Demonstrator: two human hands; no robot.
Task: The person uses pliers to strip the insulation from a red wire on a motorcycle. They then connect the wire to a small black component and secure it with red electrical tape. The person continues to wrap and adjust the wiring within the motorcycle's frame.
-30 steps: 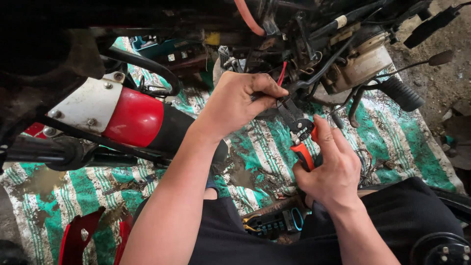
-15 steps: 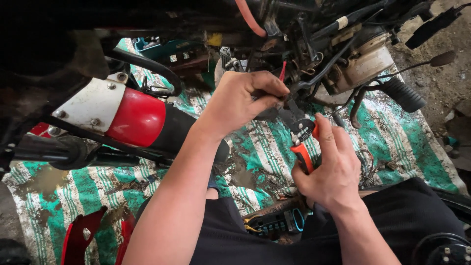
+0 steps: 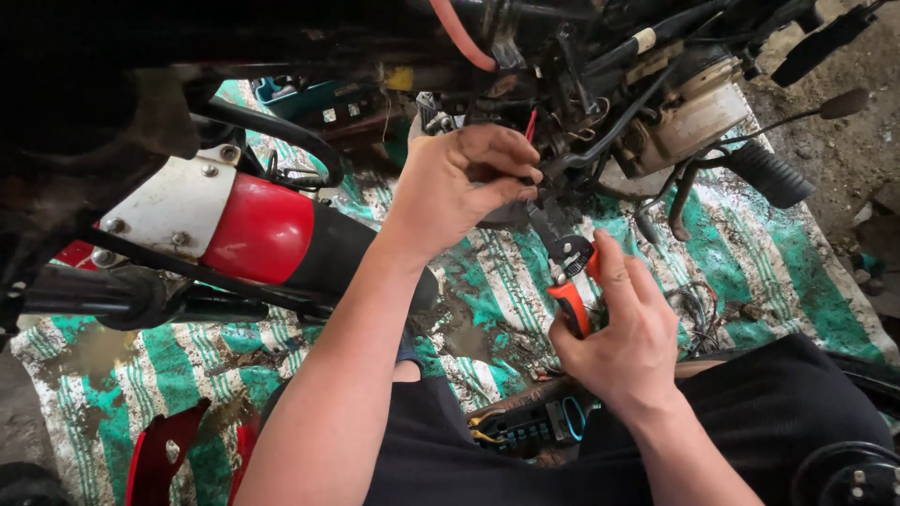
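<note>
My left hand (image 3: 464,183) reaches up under a dismantled motorcycle and pinches a dark wire or small part by the wiring bundle (image 3: 562,112). Lower down, my right hand (image 3: 623,328) grips orange-handled pliers (image 3: 569,281), whose jaws point up toward the spot where the left fingers pinch. The red, white and black fuel tank (image 3: 253,234) lies on its side to the left of my left forearm.
A dirty green-and-white striped cloth (image 3: 769,253) covers the ground. The handlebar grip (image 3: 769,173) and lever stick out at the right. A multi-pin connector block (image 3: 534,422) lies by my knee, and red plastic panels (image 3: 164,450) lie at lower left.
The pliers and my right hand have shifted very slightly; my left hand keeps its pinch at the wiring. Little else has moved.
</note>
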